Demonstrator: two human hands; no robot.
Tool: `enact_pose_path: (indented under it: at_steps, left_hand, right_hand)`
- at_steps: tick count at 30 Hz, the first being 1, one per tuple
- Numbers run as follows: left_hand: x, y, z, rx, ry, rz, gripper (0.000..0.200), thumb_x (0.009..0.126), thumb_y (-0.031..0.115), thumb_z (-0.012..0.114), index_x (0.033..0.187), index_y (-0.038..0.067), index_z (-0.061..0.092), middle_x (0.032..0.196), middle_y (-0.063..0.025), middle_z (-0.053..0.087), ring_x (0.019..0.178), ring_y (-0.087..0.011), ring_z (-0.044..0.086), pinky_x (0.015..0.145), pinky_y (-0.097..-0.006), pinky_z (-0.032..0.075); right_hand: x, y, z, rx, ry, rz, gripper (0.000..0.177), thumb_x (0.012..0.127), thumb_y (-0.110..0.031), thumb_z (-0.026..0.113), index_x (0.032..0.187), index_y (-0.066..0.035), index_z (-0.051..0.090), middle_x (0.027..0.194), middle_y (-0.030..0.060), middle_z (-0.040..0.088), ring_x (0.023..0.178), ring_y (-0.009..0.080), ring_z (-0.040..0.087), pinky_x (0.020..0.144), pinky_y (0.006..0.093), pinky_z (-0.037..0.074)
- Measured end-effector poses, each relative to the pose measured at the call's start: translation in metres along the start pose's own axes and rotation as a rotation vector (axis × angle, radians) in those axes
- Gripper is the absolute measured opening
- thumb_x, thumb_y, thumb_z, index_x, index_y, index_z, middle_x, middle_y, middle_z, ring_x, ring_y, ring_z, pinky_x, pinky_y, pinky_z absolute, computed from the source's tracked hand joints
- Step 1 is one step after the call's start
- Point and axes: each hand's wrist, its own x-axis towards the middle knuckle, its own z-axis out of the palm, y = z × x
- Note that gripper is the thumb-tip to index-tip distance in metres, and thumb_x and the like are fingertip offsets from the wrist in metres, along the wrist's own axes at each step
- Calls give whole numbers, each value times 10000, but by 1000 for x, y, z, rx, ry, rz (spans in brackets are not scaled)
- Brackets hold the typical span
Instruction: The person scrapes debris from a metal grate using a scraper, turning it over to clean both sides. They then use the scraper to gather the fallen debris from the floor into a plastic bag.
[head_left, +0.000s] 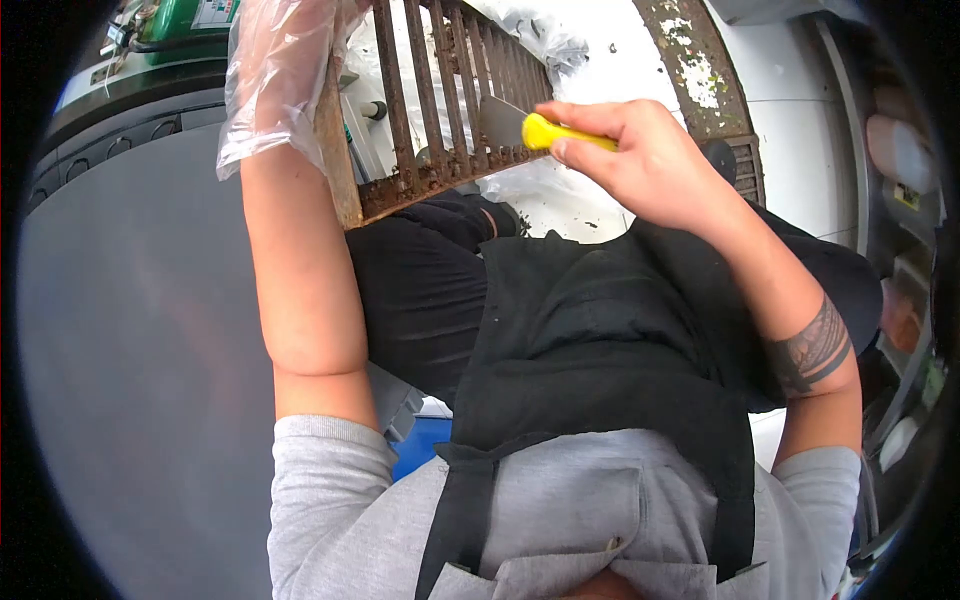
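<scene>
My right hand (635, 150) is closed round the yellow handle of a scraper (570, 133). Its flat metal blade touches the slats of a rusty, dirt-caked grate (440, 90), which is tilted above my legs. At the upper left, my left hand (300, 25) wears a clear plastic glove and is at the grate's wooden-coloured side edge. Its fingers are cut off by the frame's top and hidden by the plastic, so its grip does not show. Dark crumbs cling along the grate's lower bar.
A large grey surface (140, 330) fills the left side. A green container (185, 28) stands at the upper left. Clear plastic bags (545, 45) and dark debris lie on the white tiled floor (795, 150). Metal shelving (850, 110) runs along the right.
</scene>
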Motion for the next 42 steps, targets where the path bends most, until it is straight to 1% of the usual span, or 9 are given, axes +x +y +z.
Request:
enact_pose_path:
  at_steps: [12,13,16,18,24,32,37,40,42]
  left_hand:
    - [5,3,13,-15,64,-72,259,838,-92,531,1075,-49,628,1020,-152,667,958,-235,671,879,-304,569]
    - [15,-9,0,-13,60,-67,259,838,-92,531,1075,-49,628,1020,-152,667,958,-235,671,879,-304,569]
    - [26,-24,-17,-506,-174,-67,266,831,-96,522,1068,-49,633,1018,-151,667,961,-235,665,880,-303,563]
    - [7,-1,5,-43,27,-45,254,839,-83,526,1063,-41,639,1017,-143,672,952,-228,670,859,-296,559]
    - [5,4,9,26,80,-89,225,858,-47,552,1060,-10,646,1009,-128,686,928,-209,677,836,-297,557]
    - [2,8,15,72,-4,-49,224,845,-53,546,1038,-5,648,1006,-119,684,929,-205,671,842,-302,553]
    - [4,10,19,101,39,-58,245,830,-61,526,1036,-13,649,1004,-117,681,932,-204,665,849,-304,554]
    - [0,10,11,274,-55,10,251,816,-41,524,1023,-15,663,1001,-100,693,918,-182,659,792,-252,522]
    - [6,8,11,338,-43,7,252,809,-37,524,1015,-16,669,994,-96,698,911,-170,656,774,-242,513]
  right_hand:
    - [31,-14,9,-193,-103,-59,332,920,-222,595,1139,-31,757,788,257,690,748,405,699,728,474,550]
    - [37,-7,3,-42,-192,98,365,953,-218,676,1244,-2,723,776,74,735,640,132,640,629,332,511]
    - [30,-22,-12,393,-266,455,373,959,-236,672,1270,-37,727,724,0,671,611,57,555,587,252,461]
    - [23,-15,-7,467,-237,466,373,965,-249,666,1292,-80,727,697,-22,626,612,15,511,567,197,401]
    - [5,-14,-12,187,-61,230,352,962,-239,682,1220,-6,741,819,37,742,694,80,627,686,281,526]
    - [28,-38,3,-473,168,-403,269,936,-182,577,885,32,732,784,283,676,741,443,686,713,497,571]
    - [36,-53,-13,-539,43,-400,196,867,-137,596,848,17,716,670,248,649,670,429,680,678,522,561]
    - [38,-50,-12,-544,16,-355,283,869,-100,673,1103,47,736,736,233,672,724,398,681,701,472,543]
    - [27,-44,-4,-523,22,-484,182,844,-112,591,856,13,723,684,253,654,663,426,678,669,512,562]
